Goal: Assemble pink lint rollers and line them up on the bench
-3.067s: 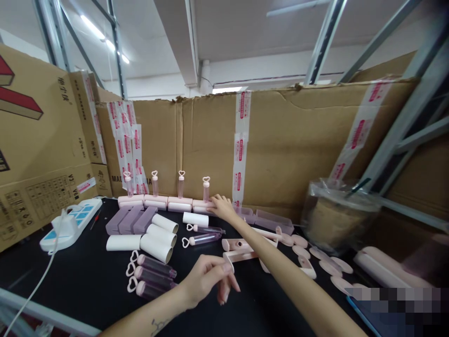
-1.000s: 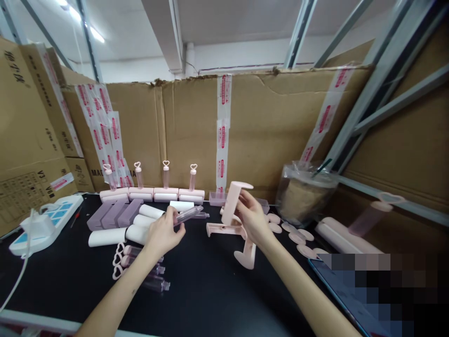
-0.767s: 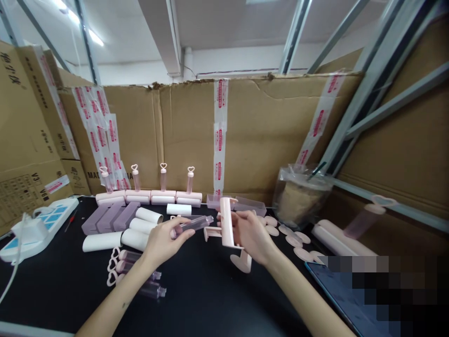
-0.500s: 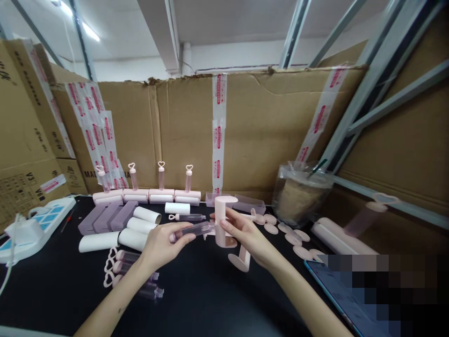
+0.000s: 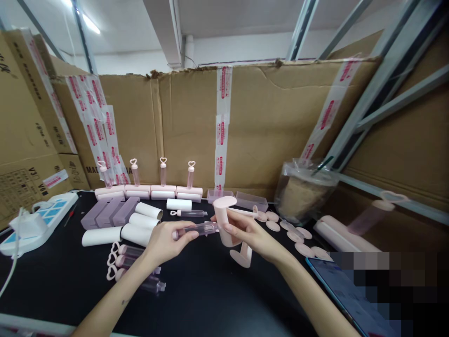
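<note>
Over the remote feed I found the left hand (image 5: 164,245) grasping the tube (image 5: 204,228), its fingers closed on the body towards the rear end. The right hand (image 5: 251,232) had its fingers wrapped about the holder (image 5: 220,218), thumb on the near face. Both were held above the table (image 5: 217,302), between the two hands. I recorded the tube's long axis as nearly level, running left to right, narrow tip towards the right hand; the holder stood close to upright, its top leaning slightly left, so the two axes crossed at roughly a right angle. The tip was at the holder's left side; whether it merely touched or had entered an opening I could not tell. As to markings, I read "V3" and "V6" on the left carton (image 5: 26,121), and "MA" and "IA" on the back carton (image 5: 277,126), which also bore pink-printed tape (image 5: 220,171).
</note>
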Action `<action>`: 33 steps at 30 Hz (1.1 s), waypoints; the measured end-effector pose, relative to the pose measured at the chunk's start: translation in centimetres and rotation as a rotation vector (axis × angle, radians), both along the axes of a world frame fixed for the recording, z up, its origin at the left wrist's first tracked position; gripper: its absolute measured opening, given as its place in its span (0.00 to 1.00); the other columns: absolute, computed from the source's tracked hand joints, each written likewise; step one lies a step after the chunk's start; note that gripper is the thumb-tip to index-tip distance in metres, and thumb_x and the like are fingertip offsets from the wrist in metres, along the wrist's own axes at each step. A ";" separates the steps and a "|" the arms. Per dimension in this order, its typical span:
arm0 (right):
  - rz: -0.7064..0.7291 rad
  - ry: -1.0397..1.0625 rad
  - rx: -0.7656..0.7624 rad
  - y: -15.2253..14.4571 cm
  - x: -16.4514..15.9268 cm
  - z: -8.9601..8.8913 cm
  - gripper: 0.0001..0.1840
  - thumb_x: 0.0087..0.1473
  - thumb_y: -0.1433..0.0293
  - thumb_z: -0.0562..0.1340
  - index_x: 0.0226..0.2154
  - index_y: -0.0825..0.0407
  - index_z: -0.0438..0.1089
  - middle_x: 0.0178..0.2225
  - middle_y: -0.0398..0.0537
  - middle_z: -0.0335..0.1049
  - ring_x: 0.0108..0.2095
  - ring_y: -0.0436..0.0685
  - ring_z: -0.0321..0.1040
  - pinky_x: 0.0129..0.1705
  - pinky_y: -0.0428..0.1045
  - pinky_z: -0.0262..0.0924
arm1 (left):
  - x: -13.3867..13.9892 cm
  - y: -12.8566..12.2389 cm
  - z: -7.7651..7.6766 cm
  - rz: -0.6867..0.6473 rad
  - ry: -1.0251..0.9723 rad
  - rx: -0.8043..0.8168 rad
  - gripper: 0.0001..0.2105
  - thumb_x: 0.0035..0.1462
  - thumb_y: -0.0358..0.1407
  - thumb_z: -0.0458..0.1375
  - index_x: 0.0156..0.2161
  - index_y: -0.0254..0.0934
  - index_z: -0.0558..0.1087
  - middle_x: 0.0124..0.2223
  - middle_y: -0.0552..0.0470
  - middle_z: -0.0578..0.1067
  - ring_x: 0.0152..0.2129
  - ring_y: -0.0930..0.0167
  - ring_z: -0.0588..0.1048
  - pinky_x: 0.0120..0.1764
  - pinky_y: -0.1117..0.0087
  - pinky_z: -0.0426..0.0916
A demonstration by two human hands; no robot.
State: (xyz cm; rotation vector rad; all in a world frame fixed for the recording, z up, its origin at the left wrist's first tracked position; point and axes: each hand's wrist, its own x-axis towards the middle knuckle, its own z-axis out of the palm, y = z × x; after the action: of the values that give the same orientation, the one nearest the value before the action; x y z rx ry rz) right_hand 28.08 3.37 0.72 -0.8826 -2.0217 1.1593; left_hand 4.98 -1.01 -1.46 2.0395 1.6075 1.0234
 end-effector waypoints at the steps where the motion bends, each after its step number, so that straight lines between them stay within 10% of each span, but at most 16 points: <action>1: -0.001 -0.003 0.013 0.0 0.0 0.0 0.30 0.54 0.58 0.58 0.57 0.48 0.58 0.49 0.52 0.68 0.44 0.60 0.67 0.36 0.50 0.66 | 0.0 0.1 -0.1 -0.004 -0.013 -0.007 0.18 0.51 0.49 0.54 0.42 0.43 0.76 0.28 0.55 0.77 0.25 0.71 0.72 0.31 0.74 0.62; 17: -0.054 -0.003 0.244 0.5 -0.5 -1.4 0.16 0.51 0.59 0.60 0.40 0.51 0.70 0.36 0.49 0.70 0.39 0.61 0.66 0.44 0.54 0.62 | 0.0 1.7 -1.9 -0.346 -0.450 -0.256 0.22 0.52 0.52 0.53 0.27 0.31 0.71 0.18 0.60 0.56 0.17 0.79 0.55 0.21 0.75 0.46; 33: 0.008 -0.010 0.275 -0.1 -1.1 -1.1 0.13 0.53 0.59 0.59 0.34 0.50 0.71 0.32 0.48 0.66 0.34 0.57 0.63 0.38 0.50 0.62 | 0.1 1.2 -1.0 -0.351 -0.615 -0.745 0.29 0.47 0.58 0.53 0.37 0.29 0.73 0.15 0.64 0.52 0.10 0.84 0.43 0.16 0.76 0.33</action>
State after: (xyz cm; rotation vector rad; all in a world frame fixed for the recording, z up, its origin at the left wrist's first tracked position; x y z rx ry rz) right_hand 26.96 3.28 -0.38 -0.7432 -2.1302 0.8548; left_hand 5.07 0.19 -2.46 1.2646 1.0290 0.6739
